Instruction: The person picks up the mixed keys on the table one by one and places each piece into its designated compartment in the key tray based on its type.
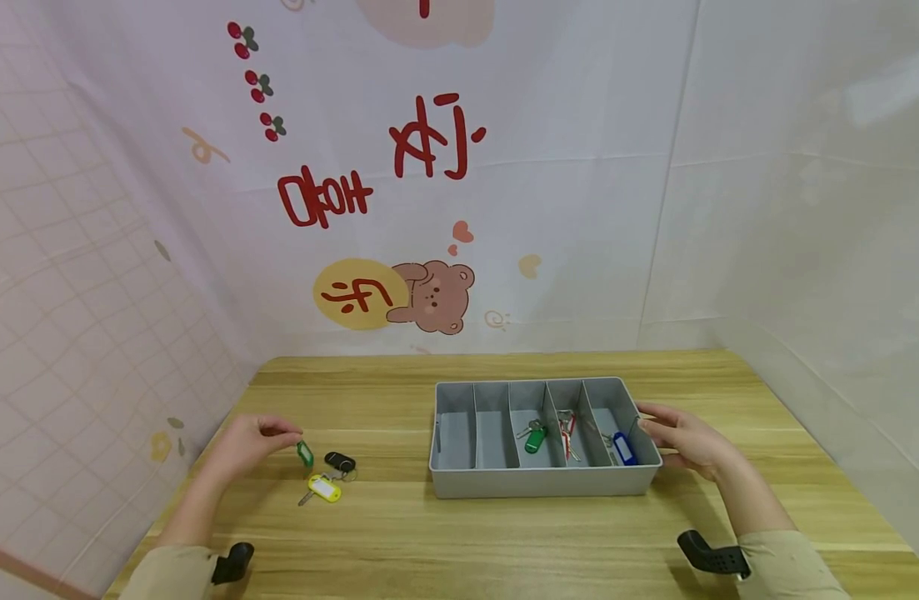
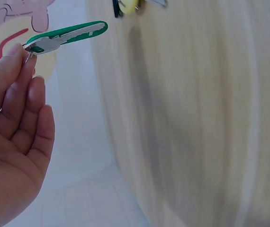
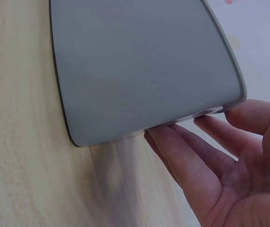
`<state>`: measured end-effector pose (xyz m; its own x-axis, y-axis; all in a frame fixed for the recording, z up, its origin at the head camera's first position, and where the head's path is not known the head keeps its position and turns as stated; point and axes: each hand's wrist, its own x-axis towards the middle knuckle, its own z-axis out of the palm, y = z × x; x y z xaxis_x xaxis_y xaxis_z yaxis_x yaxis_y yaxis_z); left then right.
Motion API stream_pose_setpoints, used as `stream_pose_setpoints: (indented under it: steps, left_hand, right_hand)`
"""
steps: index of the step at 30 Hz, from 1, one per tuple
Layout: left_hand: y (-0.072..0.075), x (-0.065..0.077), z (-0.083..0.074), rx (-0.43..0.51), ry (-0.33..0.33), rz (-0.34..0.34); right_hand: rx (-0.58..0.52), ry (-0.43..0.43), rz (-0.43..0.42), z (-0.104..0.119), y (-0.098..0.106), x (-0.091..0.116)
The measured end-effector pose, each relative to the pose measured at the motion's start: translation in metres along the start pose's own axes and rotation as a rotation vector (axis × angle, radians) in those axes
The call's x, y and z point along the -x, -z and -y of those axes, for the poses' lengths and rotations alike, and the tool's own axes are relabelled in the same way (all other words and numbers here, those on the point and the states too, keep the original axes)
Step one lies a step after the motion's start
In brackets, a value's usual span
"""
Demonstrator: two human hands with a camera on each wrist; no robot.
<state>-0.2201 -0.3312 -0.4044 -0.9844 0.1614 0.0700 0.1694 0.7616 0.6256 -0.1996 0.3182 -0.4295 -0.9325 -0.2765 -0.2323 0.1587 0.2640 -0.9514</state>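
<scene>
My left hand (image 1: 242, 450) pinches the ring of a key (image 2: 49, 45) with a green key tag (image 1: 305, 454) between thumb and finger, at the left of the table. In the left wrist view the key lies along the tag, held above the wood. Just right of it lie a yellow key tag (image 1: 325, 488) with a key and a black fob (image 1: 340, 461). At the right end of the grey divided box (image 1: 545, 483), my right hand (image 1: 687, 442) grips the wall, thumb by the rim and fingers against the outside.
Inside the box, a green-tagged key bunch (image 1: 535, 439) lies in the middle compartment, red-and-silver keys (image 1: 567, 433) beside it, and a blue key tag (image 1: 624, 448) at the far right. The wooden table (image 1: 384, 542) meets a white patterned curtain (image 1: 564, 208) behind.
</scene>
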Motion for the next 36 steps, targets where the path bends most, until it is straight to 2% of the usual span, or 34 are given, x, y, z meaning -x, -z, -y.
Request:
stream_pose_setpoints:
  steps: [8, 20, 31, 36]
  left_hand:
    - [-0.003, -0.007, -0.017, 0.060, 0.002, -0.018]
    - [-0.010, -0.015, -0.040, 0.106, -0.060, -0.023]
    - [-0.018, -0.021, -0.057, 0.111, -0.094, -0.027]
    - [-0.023, -0.024, -0.067, 0.141, -0.110, -0.012]
  right_hand:
    - [-0.003, 0.004, 0.007, 0.001, 0.001, -0.001]
    - [-0.012, 0.005, 0.002, 0.000, -0.001, -0.002]
    - [-0.014, -0.004, -0.003, 0.000, 0.000, -0.001]
    - [-0.010, 0.000, 0.001, 0.000, 0.000, 0.000]
